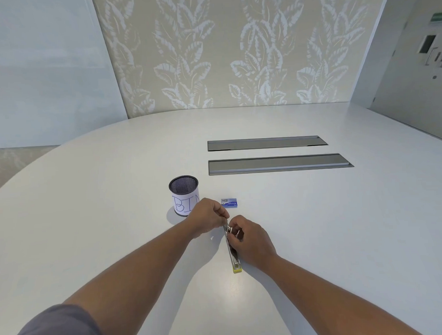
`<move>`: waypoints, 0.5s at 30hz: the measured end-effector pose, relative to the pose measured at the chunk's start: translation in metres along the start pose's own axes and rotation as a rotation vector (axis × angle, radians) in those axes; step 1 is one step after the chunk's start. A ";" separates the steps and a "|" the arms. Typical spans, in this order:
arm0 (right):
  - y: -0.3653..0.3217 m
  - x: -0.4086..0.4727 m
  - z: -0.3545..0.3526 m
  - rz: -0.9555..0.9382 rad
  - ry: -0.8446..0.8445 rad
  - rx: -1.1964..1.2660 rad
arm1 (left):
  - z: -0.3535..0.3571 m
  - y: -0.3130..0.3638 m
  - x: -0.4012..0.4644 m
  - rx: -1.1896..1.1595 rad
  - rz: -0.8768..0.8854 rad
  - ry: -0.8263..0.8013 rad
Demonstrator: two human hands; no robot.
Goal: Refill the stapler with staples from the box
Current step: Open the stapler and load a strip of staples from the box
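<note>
Both your hands meet on the stapler (234,257), lying open on the worktop (317,226) toward its near edge. Left hand (208,218) fingers pinch its far tip; right hand (247,237) fingers curl round the mid rail. Staple box (229,203) sits just beyond, w/ mesh cup (183,193) to its left.

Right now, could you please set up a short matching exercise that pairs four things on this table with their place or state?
Things:
1. stapler
2. staple box
3. mesh cup labelled BIN
4. two grey panels

Descriptions:
A. recessed in the tabletop, far side
B. blue, lying just beyond the hands
C. upright, behind the left hand
D. flat on the table, both hands working at its far end

Pairs: 1-D, 2-B, 3-C, 4-A
</note>
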State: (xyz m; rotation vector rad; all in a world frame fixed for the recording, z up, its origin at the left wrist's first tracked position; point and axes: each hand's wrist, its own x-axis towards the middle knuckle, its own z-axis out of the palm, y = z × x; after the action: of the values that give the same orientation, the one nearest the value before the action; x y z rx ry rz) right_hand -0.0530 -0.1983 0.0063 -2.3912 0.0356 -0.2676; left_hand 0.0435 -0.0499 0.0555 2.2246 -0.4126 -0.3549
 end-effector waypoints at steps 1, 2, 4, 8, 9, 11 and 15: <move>0.000 0.000 0.000 0.002 -0.003 0.001 | 0.000 0.001 0.000 0.014 0.003 -0.004; 0.000 0.000 0.000 0.002 -0.003 0.003 | 0.001 0.001 0.000 0.030 0.008 -0.006; 0.000 0.000 0.000 0.000 -0.003 0.006 | 0.002 0.002 0.000 0.059 0.018 -0.010; -0.001 0.000 -0.001 0.003 -0.007 0.013 | 0.003 0.001 0.000 0.088 0.014 -0.001; -0.001 0.000 -0.002 0.004 -0.007 0.013 | 0.004 0.001 0.000 0.087 0.013 0.006; -0.001 -0.001 -0.002 0.008 -0.006 0.012 | 0.005 -0.002 -0.001 0.047 0.000 0.028; -0.002 -0.001 -0.002 0.015 -0.004 0.013 | 0.007 -0.008 -0.002 -0.076 -0.077 0.033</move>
State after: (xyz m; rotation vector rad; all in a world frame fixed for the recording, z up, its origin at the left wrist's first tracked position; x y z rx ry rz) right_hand -0.0545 -0.1979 0.0086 -2.3773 0.0502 -0.2557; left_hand 0.0401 -0.0491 0.0455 2.1731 -0.2919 -0.3676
